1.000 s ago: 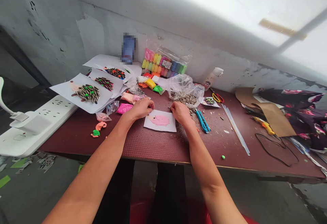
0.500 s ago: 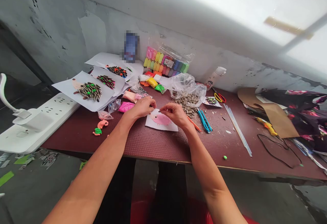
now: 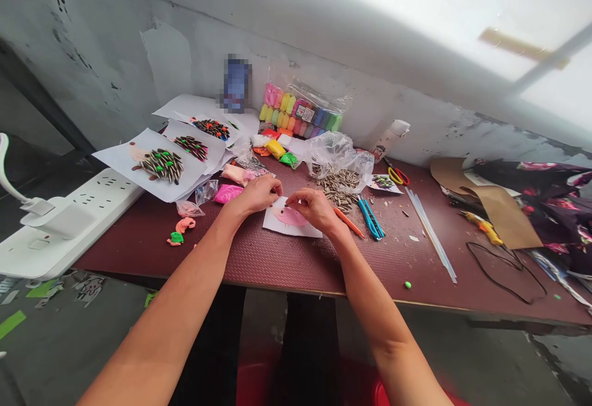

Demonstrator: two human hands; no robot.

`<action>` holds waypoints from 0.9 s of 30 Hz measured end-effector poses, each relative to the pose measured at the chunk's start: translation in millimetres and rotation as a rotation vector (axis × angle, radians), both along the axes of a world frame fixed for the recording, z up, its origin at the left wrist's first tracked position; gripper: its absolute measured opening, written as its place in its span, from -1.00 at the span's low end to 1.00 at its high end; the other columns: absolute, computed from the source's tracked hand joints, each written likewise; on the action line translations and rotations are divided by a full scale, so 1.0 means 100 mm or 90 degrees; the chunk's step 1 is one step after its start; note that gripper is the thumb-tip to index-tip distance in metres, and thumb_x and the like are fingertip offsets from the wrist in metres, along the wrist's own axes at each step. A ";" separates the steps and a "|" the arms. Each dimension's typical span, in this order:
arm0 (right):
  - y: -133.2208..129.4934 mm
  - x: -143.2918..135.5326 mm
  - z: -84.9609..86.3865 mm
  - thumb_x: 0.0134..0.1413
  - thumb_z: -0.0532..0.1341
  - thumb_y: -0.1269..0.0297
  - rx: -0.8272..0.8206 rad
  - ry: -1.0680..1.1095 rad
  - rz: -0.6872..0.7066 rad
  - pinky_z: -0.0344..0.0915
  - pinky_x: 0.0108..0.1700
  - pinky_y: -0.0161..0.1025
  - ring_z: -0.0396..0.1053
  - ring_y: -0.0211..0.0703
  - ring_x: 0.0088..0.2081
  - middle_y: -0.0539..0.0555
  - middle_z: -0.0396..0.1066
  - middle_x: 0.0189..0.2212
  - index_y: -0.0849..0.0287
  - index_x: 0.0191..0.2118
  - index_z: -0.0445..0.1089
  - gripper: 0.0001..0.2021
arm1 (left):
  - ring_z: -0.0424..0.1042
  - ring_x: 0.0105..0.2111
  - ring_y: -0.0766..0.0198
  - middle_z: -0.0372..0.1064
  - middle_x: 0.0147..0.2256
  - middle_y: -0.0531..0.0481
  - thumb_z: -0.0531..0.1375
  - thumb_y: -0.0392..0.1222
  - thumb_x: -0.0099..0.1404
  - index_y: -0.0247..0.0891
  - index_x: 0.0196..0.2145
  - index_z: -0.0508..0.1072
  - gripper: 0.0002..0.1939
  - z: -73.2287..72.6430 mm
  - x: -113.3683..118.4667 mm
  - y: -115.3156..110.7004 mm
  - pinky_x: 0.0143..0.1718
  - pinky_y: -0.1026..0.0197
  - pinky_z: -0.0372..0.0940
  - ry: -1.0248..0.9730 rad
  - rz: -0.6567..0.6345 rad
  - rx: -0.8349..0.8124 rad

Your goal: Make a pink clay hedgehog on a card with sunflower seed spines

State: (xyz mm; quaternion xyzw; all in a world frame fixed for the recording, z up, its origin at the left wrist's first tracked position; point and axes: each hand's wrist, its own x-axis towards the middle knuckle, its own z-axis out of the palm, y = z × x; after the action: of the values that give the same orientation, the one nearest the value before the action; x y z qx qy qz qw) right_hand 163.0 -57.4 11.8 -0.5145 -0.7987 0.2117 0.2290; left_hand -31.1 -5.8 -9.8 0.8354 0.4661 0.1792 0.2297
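A small white card (image 3: 291,226) with a pink hedgehog shape on it lies on the dark red table. My left hand (image 3: 263,194) is at the card's upper left edge, fingers pinched together; what they hold, if anything, is too small to name. Over the upper right of the card, my right hand (image 3: 315,207) pinches a tiny dark piece close to the pink shape. Behind and right of my right hand is a pile of striped seeds (image 3: 340,187). Pink clay (image 3: 228,194) sits left of the card, behind my left wrist.
Finished seed hedgehogs on paper (image 3: 161,165) lie at the left by a white power strip (image 3: 104,199). An orange pen (image 3: 349,223), a blue cutter (image 3: 370,218), scissors (image 3: 398,176), clear sticks (image 3: 431,235) and a glue gun (image 3: 483,228) lie to the right.
My right hand has shifted slightly left over the card, with its fingertips nearer the hedgehog's head end. My left hand has hardly moved.
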 end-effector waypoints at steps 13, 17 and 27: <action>0.00 0.00 -0.02 0.12 0.27 0.49 0.002 -0.029 0.001 0.11 -0.28 -0.36 0.23 -0.33 -0.42 -0.05 0.42 -0.42 0.12 -0.29 0.62 -0.83 | 0.43 -0.32 0.21 0.49 -0.30 -0.06 0.14 -0.33 0.12 -0.26 -0.32 0.58 -0.78 -0.02 0.00 0.00 -0.25 0.22 0.29 -0.015 -0.007 -0.011; 0.00 0.00 -0.02 0.13 0.27 0.48 0.000 -0.049 0.009 0.12 -0.27 -0.36 0.26 -0.31 -0.40 -0.02 0.43 -0.41 0.14 -0.28 0.62 -0.83 | 0.42 -0.32 0.20 0.49 -0.31 -0.06 0.14 -0.34 0.12 -0.26 -0.33 0.58 -0.78 -0.01 -0.01 0.01 -0.26 0.22 0.29 -0.014 -0.008 -0.012; 0.00 -0.01 -0.01 0.14 0.24 0.51 -0.005 -0.080 0.017 0.11 -0.26 -0.35 0.29 -0.29 -0.37 -0.01 0.45 -0.37 0.13 -0.26 0.62 -0.79 | 0.42 -0.32 0.20 0.49 -0.30 -0.07 0.14 -0.34 0.12 -0.27 -0.32 0.58 -0.77 -0.02 0.00 0.01 -0.26 0.21 0.29 -0.009 -0.006 -0.012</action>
State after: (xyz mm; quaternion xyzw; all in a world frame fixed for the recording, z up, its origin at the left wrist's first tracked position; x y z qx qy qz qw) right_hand 161.6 -57.3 10.6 -0.5170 -0.8175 0.1850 0.1737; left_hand -31.2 -5.0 -11.4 0.8339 0.4624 0.1798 0.2417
